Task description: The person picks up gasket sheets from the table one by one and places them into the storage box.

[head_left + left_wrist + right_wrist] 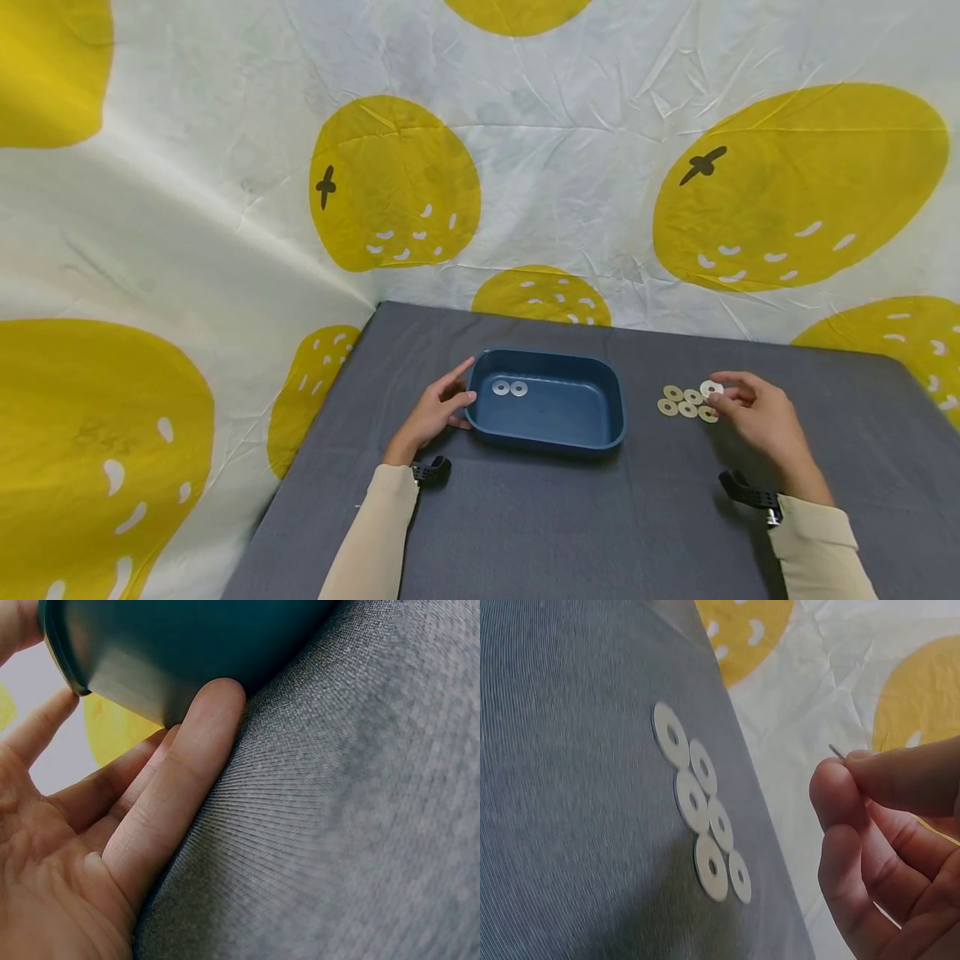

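A flat washer [711,388] is pinched between the thumb and index finger of my right hand [761,417]. In the right wrist view its thin edge [837,751] shows above the fingertips, raised off the cloth. Below and left of that hand, several similar washers [692,801] lie flat in two close rows. At the left end of a blue rectangular tray [547,440], my left hand [433,412] rests with straight, spread fingers against the wall and its thumb at the rim. Two silver washers [509,388] lie side by side inside the tray, near its far left corner.
A grey cloth [540,525] covers the table. Behind it and on the left hangs a white sheet [225,200] printed with yellow fruit. Each wrist wears a black strap [750,492], below beige sleeves [817,542].
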